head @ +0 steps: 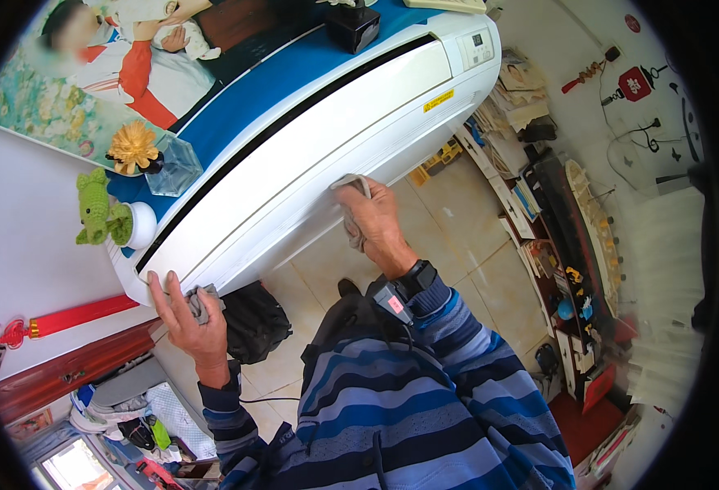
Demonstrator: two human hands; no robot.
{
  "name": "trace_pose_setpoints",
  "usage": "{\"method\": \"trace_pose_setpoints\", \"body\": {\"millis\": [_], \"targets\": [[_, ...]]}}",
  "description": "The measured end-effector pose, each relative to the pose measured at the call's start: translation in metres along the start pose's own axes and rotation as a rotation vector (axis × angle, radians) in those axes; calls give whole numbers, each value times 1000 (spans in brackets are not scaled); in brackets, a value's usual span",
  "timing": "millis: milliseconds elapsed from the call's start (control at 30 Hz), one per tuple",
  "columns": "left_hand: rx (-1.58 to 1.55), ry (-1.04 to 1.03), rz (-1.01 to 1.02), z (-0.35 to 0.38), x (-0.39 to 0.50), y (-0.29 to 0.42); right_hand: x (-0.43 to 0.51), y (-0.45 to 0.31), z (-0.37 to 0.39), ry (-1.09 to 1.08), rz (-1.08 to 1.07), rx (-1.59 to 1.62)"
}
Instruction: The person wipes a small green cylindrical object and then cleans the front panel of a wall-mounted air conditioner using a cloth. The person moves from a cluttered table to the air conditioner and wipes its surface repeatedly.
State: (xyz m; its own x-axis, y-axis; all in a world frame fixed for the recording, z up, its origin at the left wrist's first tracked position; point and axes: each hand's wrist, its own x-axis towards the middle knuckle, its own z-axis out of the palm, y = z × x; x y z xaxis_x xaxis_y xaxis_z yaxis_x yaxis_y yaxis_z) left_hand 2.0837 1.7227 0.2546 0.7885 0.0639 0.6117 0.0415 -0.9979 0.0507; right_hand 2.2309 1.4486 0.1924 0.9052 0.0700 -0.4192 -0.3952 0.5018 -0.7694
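Observation:
A white air conditioner [335, 135] with a glossy front panel stretches diagonally before me. In my right hand [378, 214] is a crumpled grey cloth [353, 226], held near the panel's lower edge; whether it touches the surface is hard to tell. My left hand [194, 321] is at the unit's left end, fingertips by the corner. Another piece of grey cloth [205, 304] is tucked between its thumb and fingers. A display and buttons [476, 48] are at the unit's far right end, and a yellow warning sticker [438, 101] is on the front.
On the blue-covered top stand a glass vase [174, 165], a white pot [143, 224] with a green crocheted figure [93, 205], a dark box-shaped base [353, 30] and a large photo [114, 79]. A black bag [255, 321] lies on the tiles. Shelves [537, 239] line the right.

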Motion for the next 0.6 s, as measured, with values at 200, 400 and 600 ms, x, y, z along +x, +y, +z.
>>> {"method": "trace_pose_setpoints", "body": {"millis": [200,400,600], "targets": [[-8,-2,8,0,0,-2,-15,-7,-11,-97,102,-230],[-31,-17,-27,1,-3,-4,3,-10,-16,17,-11,-93],[7,0,37,1,-1,-5,-12,15,-9,-258,29,-744]]}}
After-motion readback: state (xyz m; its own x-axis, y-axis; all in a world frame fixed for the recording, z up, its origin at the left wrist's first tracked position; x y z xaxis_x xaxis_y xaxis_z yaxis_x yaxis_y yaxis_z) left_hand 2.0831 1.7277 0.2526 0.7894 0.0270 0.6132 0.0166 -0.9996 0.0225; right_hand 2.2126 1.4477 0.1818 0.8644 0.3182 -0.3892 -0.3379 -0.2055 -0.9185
